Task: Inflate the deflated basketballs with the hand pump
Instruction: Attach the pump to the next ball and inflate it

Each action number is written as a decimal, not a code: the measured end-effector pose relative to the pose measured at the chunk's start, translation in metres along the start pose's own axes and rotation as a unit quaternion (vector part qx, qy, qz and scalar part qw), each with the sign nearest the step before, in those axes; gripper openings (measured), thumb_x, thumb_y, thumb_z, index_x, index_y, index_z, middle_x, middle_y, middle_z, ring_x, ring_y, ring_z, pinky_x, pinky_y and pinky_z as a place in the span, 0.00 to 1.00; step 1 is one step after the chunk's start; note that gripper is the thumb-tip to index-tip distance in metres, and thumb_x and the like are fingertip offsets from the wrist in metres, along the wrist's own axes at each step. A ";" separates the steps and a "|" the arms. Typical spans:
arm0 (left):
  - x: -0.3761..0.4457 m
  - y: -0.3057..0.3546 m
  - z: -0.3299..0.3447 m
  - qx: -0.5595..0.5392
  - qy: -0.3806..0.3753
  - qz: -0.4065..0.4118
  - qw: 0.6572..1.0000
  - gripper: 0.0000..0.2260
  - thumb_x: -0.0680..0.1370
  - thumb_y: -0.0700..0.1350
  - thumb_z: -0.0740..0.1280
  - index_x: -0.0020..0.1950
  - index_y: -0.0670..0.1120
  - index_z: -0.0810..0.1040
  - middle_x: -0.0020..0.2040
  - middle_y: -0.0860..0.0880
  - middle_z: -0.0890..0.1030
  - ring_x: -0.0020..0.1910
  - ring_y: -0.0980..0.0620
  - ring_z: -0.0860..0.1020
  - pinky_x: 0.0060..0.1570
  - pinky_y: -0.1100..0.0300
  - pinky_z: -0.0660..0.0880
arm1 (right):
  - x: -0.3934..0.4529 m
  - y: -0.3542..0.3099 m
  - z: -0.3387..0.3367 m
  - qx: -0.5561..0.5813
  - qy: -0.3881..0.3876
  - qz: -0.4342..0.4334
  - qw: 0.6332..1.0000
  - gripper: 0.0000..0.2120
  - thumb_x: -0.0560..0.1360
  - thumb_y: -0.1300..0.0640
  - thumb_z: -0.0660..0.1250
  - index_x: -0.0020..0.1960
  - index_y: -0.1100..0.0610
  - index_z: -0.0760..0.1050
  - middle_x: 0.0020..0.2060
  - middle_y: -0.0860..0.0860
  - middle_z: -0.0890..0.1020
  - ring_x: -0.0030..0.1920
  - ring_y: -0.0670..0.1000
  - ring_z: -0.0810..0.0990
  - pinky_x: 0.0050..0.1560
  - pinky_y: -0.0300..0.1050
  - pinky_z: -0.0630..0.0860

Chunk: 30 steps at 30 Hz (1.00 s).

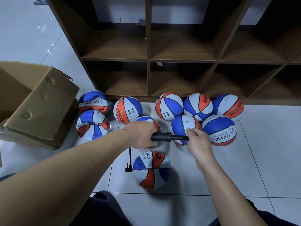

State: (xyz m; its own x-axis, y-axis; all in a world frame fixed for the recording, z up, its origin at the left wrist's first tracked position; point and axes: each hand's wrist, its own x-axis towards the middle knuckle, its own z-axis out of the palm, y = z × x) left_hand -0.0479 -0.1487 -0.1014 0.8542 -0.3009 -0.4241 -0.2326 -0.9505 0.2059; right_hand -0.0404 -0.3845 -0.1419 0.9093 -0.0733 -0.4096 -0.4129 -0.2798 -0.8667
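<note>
"CHILDREN" stands in dark letters on the right-hand ball (219,130), under a line of Chinese characters, and again, upside down, on the far-left ball (94,101). The dented ball (151,170) nearest the person shows only "LDREN" (the rest is hidden). The orange-and-white ball (127,110) carries "班级" and "姓名".

Even cool light, floor (32,30) glare, edges warped.
</note>
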 end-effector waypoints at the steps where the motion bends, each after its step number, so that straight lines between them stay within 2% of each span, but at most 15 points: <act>1: -0.001 -0.005 -0.002 0.005 -0.005 -0.008 1.000 0.12 0.80 0.58 0.68 0.42 0.52 0.75 0.37 0.52 0.77 0.36 0.52 0.75 0.34 0.56 0.70 | 0.005 0.001 -0.010 0.005 0.008 0.001 1.000 0.15 0.82 0.51 0.64 0.37 0.51 0.69 0.30 0.49 0.65 0.31 0.51 0.62 0.34 0.45 0.62; 5: -0.001 -0.012 -0.008 0.009 -0.013 -0.024 1.000 0.14 0.79 0.57 0.69 0.39 0.52 0.72 0.36 0.51 0.77 0.34 0.51 0.74 0.32 0.57 0.66 | 0.013 0.007 -0.035 0.042 0.026 0.030 0.998 0.17 0.83 0.53 0.65 0.36 0.50 0.68 0.27 0.46 0.65 0.29 0.49 0.61 0.32 0.46 0.59; 8: -0.001 -0.006 -0.005 0.029 -0.011 -0.025 0.999 0.12 0.80 0.55 0.68 0.41 0.52 0.73 0.37 0.51 0.76 0.34 0.52 0.73 0.33 0.57 0.68 | 0.007 0.008 -0.028 0.054 0.056 0.038 0.996 0.20 0.82 0.54 0.64 0.32 0.49 0.65 0.28 0.47 0.64 0.31 0.51 0.60 0.33 0.48 0.58; 10: -0.001 -0.004 -0.002 0.037 -0.014 -0.021 0.999 0.09 0.80 0.55 0.67 0.44 0.52 0.76 0.38 0.51 0.77 0.36 0.51 0.75 0.34 0.56 0.71 | 0.002 0.006 -0.019 0.043 0.071 0.024 0.996 0.17 0.80 0.55 0.64 0.34 0.50 0.63 0.30 0.50 0.64 0.33 0.53 0.60 0.35 0.49 0.58; 15: -0.002 -0.002 0.005 0.030 -0.009 -0.017 0.999 0.10 0.81 0.56 0.67 0.47 0.51 0.77 0.38 0.50 0.78 0.36 0.51 0.75 0.35 0.56 0.71 | -0.006 0.003 -0.002 0.014 0.078 -0.009 0.997 0.15 0.80 0.58 0.62 0.41 0.61 0.61 0.35 0.53 0.64 0.37 0.53 0.61 0.38 0.49 0.60; 19: -0.001 0.003 0.008 0.025 0.002 -0.003 1.000 0.10 0.81 0.57 0.67 0.47 0.51 0.78 0.38 0.51 0.78 0.35 0.52 0.75 0.33 0.57 0.68 | -0.011 0.003 0.008 -0.003 0.067 -0.012 0.998 0.16 0.82 0.58 0.62 0.37 0.56 0.61 0.31 0.49 0.64 0.32 0.50 0.60 0.36 0.48 0.59; 22: -0.001 0.006 0.010 0.027 0.007 0.001 1.000 0.10 0.81 0.57 0.67 0.45 0.53 0.76 0.38 0.51 0.78 0.35 0.51 0.76 0.33 0.57 0.67 | -0.015 0.002 0.015 -0.021 0.054 -0.009 0.998 0.18 0.81 0.59 0.62 0.35 0.53 0.59 0.25 0.43 0.62 0.32 0.51 0.60 0.36 0.48 0.59; 27: 0.001 0.012 0.013 0.019 0.004 0.003 1.000 0.10 0.81 0.55 0.67 0.45 0.51 0.76 0.38 0.50 0.79 0.35 0.50 0.75 0.34 0.56 0.70 | -0.022 0.001 0.026 -0.033 0.033 -0.016 0.999 0.20 0.81 0.58 0.62 0.32 0.50 0.60 0.25 0.43 0.62 0.33 0.52 0.61 0.37 0.50 0.60; 30: 0.001 0.015 0.015 0.018 0.005 0.004 1.000 0.11 0.81 0.54 0.66 0.41 0.50 0.74 0.36 0.50 0.78 0.34 0.49 0.76 0.33 0.55 0.73 | -0.029 -0.001 0.033 -0.036 0.019 -0.031 0.999 0.19 0.83 0.58 0.62 0.35 0.54 0.60 0.24 0.43 0.63 0.31 0.49 0.61 0.36 0.48 0.61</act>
State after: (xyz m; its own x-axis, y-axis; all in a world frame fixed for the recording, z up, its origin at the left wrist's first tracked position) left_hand -0.0575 -0.1640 -0.1117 0.8562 -0.3087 -0.4142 -0.2565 -0.9500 0.1779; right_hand -0.0680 -0.3506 -0.1390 0.9349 -0.0895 -0.3434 -0.3522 -0.3529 -0.8668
